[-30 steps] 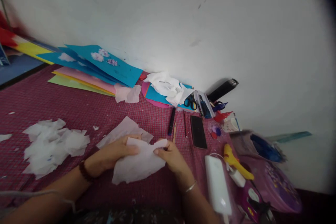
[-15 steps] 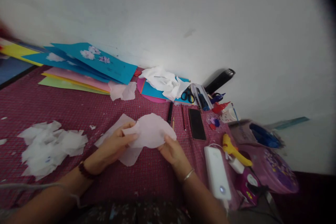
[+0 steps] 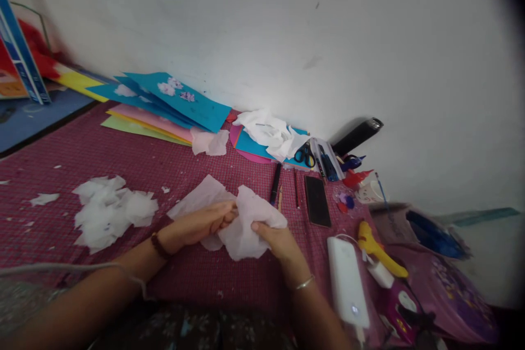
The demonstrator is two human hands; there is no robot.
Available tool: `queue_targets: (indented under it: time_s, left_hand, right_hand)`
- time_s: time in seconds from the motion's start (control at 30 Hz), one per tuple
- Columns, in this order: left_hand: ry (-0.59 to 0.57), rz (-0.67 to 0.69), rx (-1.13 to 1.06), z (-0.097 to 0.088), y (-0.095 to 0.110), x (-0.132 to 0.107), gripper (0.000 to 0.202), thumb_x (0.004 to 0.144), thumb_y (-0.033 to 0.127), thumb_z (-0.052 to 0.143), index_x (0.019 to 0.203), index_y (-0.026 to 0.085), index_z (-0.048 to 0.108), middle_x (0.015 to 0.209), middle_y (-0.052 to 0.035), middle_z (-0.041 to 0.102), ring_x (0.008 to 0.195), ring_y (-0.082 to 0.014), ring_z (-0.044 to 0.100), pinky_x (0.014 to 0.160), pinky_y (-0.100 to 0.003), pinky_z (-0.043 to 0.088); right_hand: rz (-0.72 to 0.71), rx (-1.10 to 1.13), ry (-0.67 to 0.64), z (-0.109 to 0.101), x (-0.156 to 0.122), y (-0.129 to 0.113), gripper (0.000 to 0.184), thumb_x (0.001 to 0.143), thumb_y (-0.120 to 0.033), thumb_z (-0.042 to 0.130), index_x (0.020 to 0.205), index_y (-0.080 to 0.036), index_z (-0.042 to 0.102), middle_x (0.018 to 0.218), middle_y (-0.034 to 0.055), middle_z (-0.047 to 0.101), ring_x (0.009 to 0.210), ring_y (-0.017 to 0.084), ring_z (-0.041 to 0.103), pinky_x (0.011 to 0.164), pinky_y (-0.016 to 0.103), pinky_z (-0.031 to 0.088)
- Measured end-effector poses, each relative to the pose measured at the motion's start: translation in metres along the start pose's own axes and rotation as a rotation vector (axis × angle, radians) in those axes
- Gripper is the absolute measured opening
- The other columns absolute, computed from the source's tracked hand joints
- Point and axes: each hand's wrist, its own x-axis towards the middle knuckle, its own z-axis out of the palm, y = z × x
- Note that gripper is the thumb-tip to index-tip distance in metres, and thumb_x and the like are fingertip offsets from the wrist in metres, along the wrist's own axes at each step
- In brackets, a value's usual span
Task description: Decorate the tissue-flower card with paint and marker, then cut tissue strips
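Between my hands is a pale, thin piece of tissue paper (image 3: 250, 229), gathered at its left edge and spread toward the right. My left hand (image 3: 219, 217) has its fingers curled closed around that gathered edge. At the other side my right hand (image 3: 275, 238) pinches the tissue paper, its thumb on top. Another pale tissue sheet (image 3: 200, 197) lies flat on the table behind my left hand, partly covered by it. A pile of crumpled white tissue pieces (image 3: 109, 213) rests to the left of my left forearm.
Coloured paper sheets (image 3: 180, 106) with paper blossoms lean at the back. Crumpled white paper (image 3: 266, 131), scissors (image 3: 304, 155), a black pen (image 3: 275, 183) and a phone (image 3: 317, 200) lie beyond my hands. Rightward are a white power bank (image 3: 348, 281) and a yellow glue gun (image 3: 379, 251).
The tissue paper, flat and rounded before, is now bunched at its left side. My left hand's fingers have curled in, and the view has shifted left.
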Motion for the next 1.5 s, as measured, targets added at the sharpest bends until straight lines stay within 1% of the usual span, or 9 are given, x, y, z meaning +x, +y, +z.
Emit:
queue_targets:
  time_s: [0.2,0.3,0.43,0.53,0.67,0.93,1.1,1.3,1.5]
  left_hand:
    - [-0.089,-0.053,-0.082,0.000,-0.003,-0.002,0.042,0.067,0.050,0.083,0.090,0.017,0.071,0.076,-0.0050,0.070,0.065,-0.0163,0.061,0.060,-0.026,0.048]
    - [-0.054,-0.053,-0.081,-0.006,-0.005,-0.001,0.041,0.063,0.038,0.087,0.094,0.015,0.073,0.080,-0.0057,0.073,0.067,-0.0177,0.064,0.062,-0.026,0.049]
    - [0.049,0.008,-0.096,-0.014,-0.006,0.005,0.046,0.062,0.035,0.088,0.100,0.014,0.073,0.083,-0.0064,0.074,0.063,-0.0159,0.063,0.057,-0.024,0.050]
    - [0.075,0.012,-0.082,-0.016,-0.006,0.007,0.044,0.062,0.034,0.088,0.099,0.014,0.073,0.081,-0.0060,0.074,0.060,-0.0153,0.062,0.055,-0.024,0.050]
    - [0.072,-0.025,-0.016,-0.013,-0.004,0.006,0.040,0.061,0.032,0.088,0.093,0.014,0.074,0.078,-0.0054,0.073,0.060,-0.0154,0.062,0.054,-0.024,0.049]
    - [0.127,-0.052,0.039,-0.013,-0.007,0.006,0.037,0.068,0.040,0.083,0.093,0.015,0.073,0.077,-0.0046,0.073,0.059,-0.0155,0.062,0.055,-0.025,0.048]
    - [0.176,-0.017,0.039,-0.013,-0.004,0.006,0.025,0.066,0.032,0.081,0.084,0.016,0.072,0.068,0.0002,0.068,0.054,-0.0118,0.056,0.051,-0.022,0.043]
    - [0.224,0.023,0.030,-0.014,0.000,0.006,0.016,0.055,0.017,0.073,0.070,0.017,0.071,0.067,0.0005,0.065,0.055,-0.0112,0.054,0.050,-0.021,0.038]
    - [0.228,0.058,-0.006,-0.014,-0.002,0.007,0.010,0.056,0.017,0.071,0.065,0.018,0.069,0.066,0.0009,0.060,0.054,-0.0105,0.051,0.049,-0.021,0.036]
  right_hand:
    - [0.030,-0.113,-0.128,-0.001,-0.004,-0.004,0.043,0.061,-0.045,0.090,0.095,-0.021,0.077,0.089,0.0022,0.078,0.077,0.020,0.068,0.078,0.035,0.057]
    - [0.035,-0.116,-0.141,-0.005,0.001,-0.006,0.043,0.066,-0.044,0.087,0.099,-0.020,0.077,0.088,0.0026,0.078,0.075,0.019,0.069,0.073,0.032,0.057]
    - [-0.037,-0.124,-0.034,-0.016,0.010,-0.012,0.039,0.068,-0.041,0.087,0.099,-0.020,0.077,0.081,0.0007,0.077,0.068,0.015,0.066,0.062,0.024,0.052]
    - [-0.091,-0.139,-0.017,-0.020,0.012,-0.016,0.036,0.070,-0.043,0.085,0.096,-0.020,0.078,0.083,0.0012,0.078,0.071,0.015,0.067,0.065,0.025,0.053]
    - [-0.046,-0.157,-0.066,-0.017,0.010,-0.016,0.040,0.074,-0.047,0.082,0.101,-0.019,0.077,0.084,0.0018,0.078,0.071,0.016,0.068,0.066,0.027,0.054]
    - [0.021,-0.169,-0.065,-0.014,0.009,-0.014,0.039,0.068,-0.049,0.084,0.089,-0.017,0.078,0.073,0.0011,0.076,0.063,0.015,0.064,0.061,0.026,0.051]
    - [-0.001,-0.178,-0.032,-0.018,0.010,-0.017,0.031,0.069,-0.045,0.082,0.088,-0.021,0.079,0.076,0.0006,0.075,0.063,0.014,0.061,0.059,0.025,0.047]
    - [-0.081,-0.172,-0.061,-0.026,0.012,-0.014,0.009,0.074,-0.033,0.078,0.076,-0.024,0.076,0.069,-0.0024,0.067,0.054,0.010,0.047,0.051,0.022,0.031]
    - [-0.095,-0.110,-0.072,-0.026,0.011,-0.014,0.012,0.073,-0.031,0.075,0.066,-0.023,0.070,0.067,-0.0028,0.060,0.057,0.011,0.045,0.053,0.024,0.029]
